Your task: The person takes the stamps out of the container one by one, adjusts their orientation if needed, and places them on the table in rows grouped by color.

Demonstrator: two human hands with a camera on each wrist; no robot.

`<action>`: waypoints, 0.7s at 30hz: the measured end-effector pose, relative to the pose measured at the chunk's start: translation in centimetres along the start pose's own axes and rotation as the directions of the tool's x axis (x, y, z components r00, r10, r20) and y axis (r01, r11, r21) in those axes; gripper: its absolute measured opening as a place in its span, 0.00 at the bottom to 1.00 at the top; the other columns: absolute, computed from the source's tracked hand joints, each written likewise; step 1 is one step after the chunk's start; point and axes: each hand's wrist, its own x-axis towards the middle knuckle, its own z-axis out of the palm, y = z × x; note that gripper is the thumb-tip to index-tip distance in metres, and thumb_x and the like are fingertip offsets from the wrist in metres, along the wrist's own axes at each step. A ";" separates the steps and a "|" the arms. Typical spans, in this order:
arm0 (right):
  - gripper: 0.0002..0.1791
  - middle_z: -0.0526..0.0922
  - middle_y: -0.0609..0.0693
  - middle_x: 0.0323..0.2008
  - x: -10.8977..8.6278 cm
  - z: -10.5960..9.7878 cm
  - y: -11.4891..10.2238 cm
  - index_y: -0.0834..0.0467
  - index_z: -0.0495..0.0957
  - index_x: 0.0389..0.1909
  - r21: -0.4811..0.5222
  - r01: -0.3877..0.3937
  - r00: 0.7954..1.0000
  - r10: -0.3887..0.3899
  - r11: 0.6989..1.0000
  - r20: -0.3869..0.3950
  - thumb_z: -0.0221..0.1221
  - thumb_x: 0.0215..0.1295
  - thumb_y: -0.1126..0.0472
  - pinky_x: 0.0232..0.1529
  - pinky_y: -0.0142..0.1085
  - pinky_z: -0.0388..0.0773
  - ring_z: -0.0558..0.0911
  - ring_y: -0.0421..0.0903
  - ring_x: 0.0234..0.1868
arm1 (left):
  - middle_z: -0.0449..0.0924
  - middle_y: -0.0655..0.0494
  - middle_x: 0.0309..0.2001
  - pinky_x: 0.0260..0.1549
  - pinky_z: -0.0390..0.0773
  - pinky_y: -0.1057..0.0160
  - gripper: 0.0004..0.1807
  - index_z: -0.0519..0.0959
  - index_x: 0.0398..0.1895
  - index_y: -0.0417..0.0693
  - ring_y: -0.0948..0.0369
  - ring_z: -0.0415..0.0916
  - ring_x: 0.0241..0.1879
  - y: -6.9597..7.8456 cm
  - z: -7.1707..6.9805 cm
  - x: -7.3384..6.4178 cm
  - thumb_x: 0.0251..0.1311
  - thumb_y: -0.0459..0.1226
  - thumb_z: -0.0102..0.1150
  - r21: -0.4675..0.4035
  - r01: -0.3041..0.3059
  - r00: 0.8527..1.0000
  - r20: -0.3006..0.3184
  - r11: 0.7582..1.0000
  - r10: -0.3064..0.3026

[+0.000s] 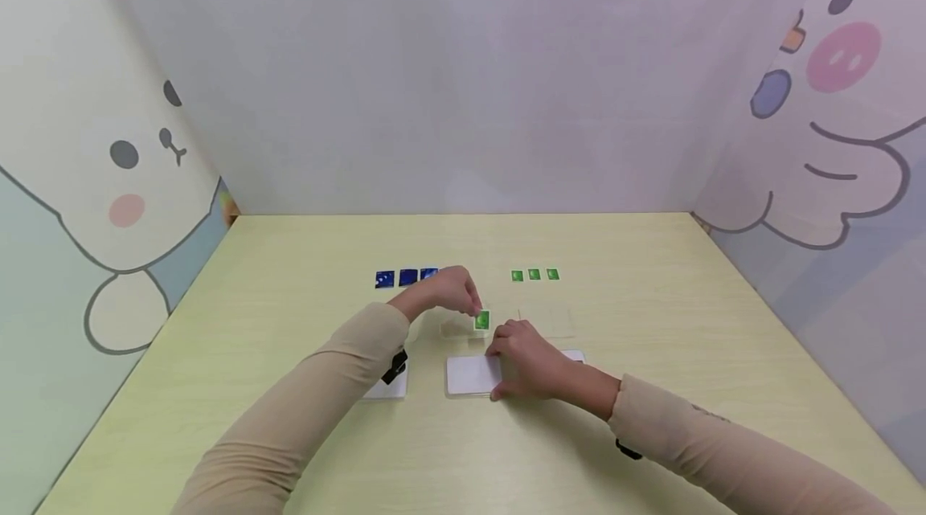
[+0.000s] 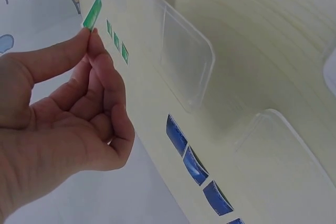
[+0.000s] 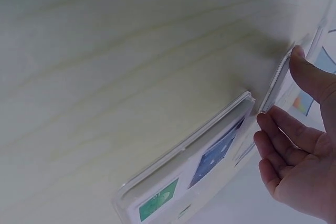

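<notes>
My left hand [image 1: 452, 290] pinches a small green card [image 1: 481, 320] between thumb and index finger, and the card stands tilted up in the left wrist view. Below and to the right, my right hand [image 1: 528, 358] grips the edges of a flat white box [image 1: 472, 376], thumb on the near side and fingers on the far side. Beside that box lies another clear-rimmed white box [image 3: 178, 156], holding a green card [image 3: 159, 201] and a blue card [image 3: 216, 152]; my right hand partly hides it in the head view. A clear plastic lid [image 2: 186, 51] lies near the left hand.
Blue cards [image 1: 408, 278] lie in a row at the back left, green cards [image 1: 534, 275] at the back right. A third white box [image 1: 388, 388] is partly behind the left sleeve. Another clear lid [image 1: 555, 323] lies beyond the right hand. Cartoon-printed curtains surround the table [image 1: 304, 242].
</notes>
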 end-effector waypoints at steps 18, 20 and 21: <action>0.30 0.83 0.47 0.41 -0.2 -0.2 -0.3 0.57 0.84 0.44 -0.011 -0.024 0.999 0.024 1.000 0.030 0.75 0.41 0.44 0.49 0.39 0.71 0.73 0.41 0.42 | 0.85 0.51 0.39 0.48 0.77 0.59 0.06 0.86 0.36 0.44 0.59 0.78 0.39 1.0 -0.6 0.7 0.58 0.36 0.64 0.007 -0.002 1.000 0.014 1.000 0.002; 0.30 0.83 0.47 0.40 -0.1 -0.1 -0.2 0.57 0.84 0.44 -0.012 -0.022 0.999 0.022 1.000 0.030 0.75 0.41 0.44 0.49 0.39 0.70 0.73 0.41 0.42 | 0.85 0.51 0.40 0.47 0.77 0.60 0.06 0.86 0.36 0.44 0.59 0.79 0.39 1.1 -0.7 0.8 0.58 0.36 0.64 0.018 -0.006 1.000 0.015 1.000 0.005; 0.30 0.83 0.47 0.40 -0.1 -0.1 -0.2 0.57 0.84 0.44 -0.009 -0.019 0.999 0.019 1.000 0.029 0.75 0.41 0.44 0.49 0.39 0.70 0.73 0.41 0.42 | 0.86 0.50 0.40 0.46 0.77 0.61 0.07 0.86 0.37 0.44 0.59 0.79 0.40 1.1 -0.8 0.8 0.58 0.36 0.64 0.025 -0.009 1.000 0.014 1.000 0.009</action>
